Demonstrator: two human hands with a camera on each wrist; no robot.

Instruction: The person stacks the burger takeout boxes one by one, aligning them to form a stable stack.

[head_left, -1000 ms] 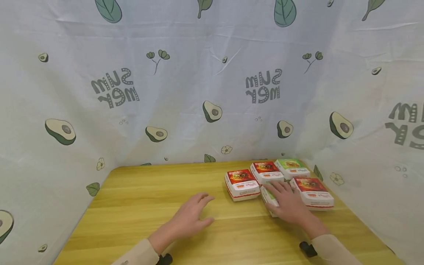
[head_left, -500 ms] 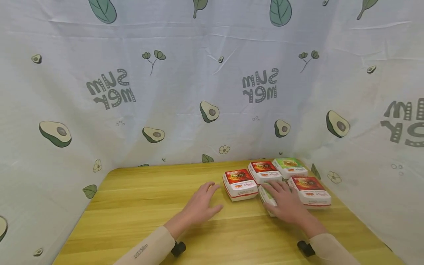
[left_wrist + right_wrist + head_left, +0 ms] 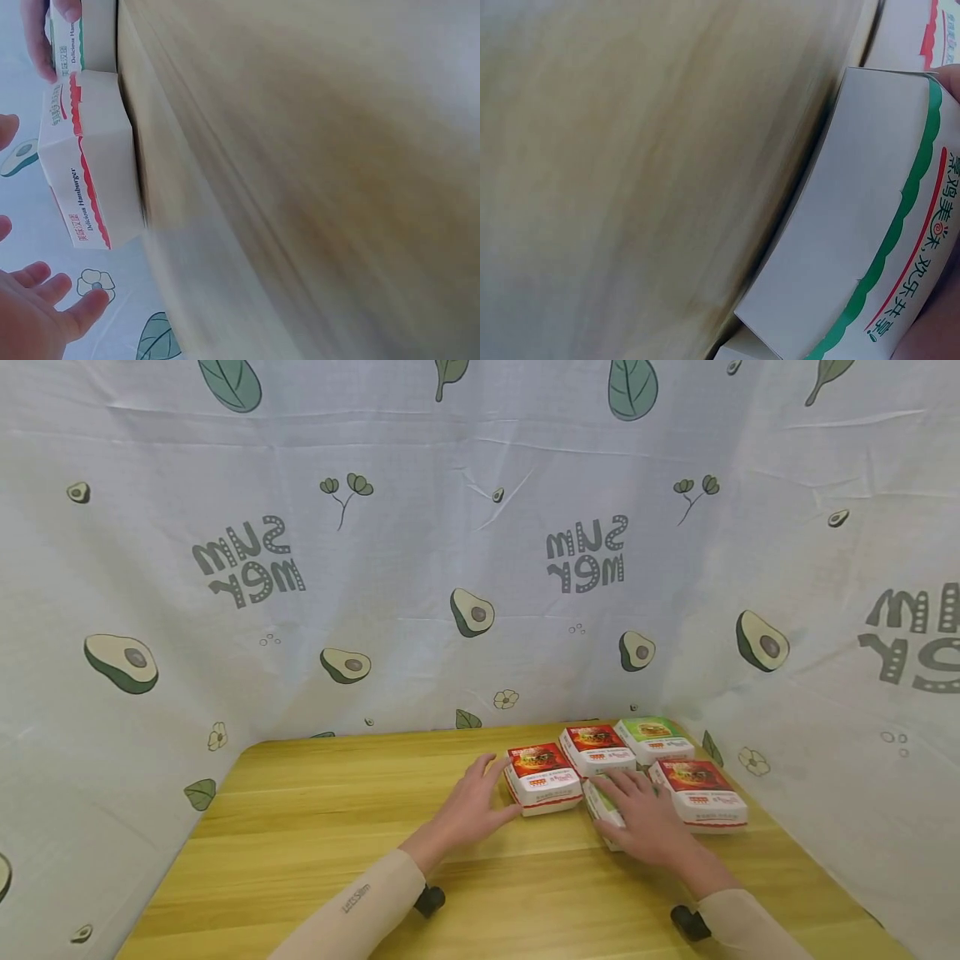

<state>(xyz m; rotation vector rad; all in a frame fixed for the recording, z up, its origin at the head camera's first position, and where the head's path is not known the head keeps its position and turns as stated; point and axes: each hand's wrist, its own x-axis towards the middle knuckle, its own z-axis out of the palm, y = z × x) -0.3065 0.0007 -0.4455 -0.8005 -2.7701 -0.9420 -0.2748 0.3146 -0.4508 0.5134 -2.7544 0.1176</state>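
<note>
My left hand (image 3: 468, 814), fingers spread, is beside the left end of a red-topped hamburger box (image 3: 543, 778). Its thumb is close to the box's front corner; whether it touches is unclear. In the left wrist view a gap shows between the left fingers (image 3: 88, 307) and this white box (image 3: 112, 157) with red trim. My right hand (image 3: 647, 818) grips a green-topped hamburger box (image 3: 604, 806) from above, covering most of its lid. In the right wrist view the box's white side with green trim (image 3: 840, 202) faces the camera, the thumb at its upper end.
Another red box (image 3: 597, 750) and a green box (image 3: 655, 739) stand behind. A further red box (image 3: 699, 795) sits right of my right hand. The wooden table (image 3: 315, 827) extends left and forward. A cloth with avocado prints (image 3: 408, 552) hangs around the table's back and sides.
My left hand has moved right and forward, up to the left side of the nearest red box. The right hand stays on the green box; the view has shifted slightly.
</note>
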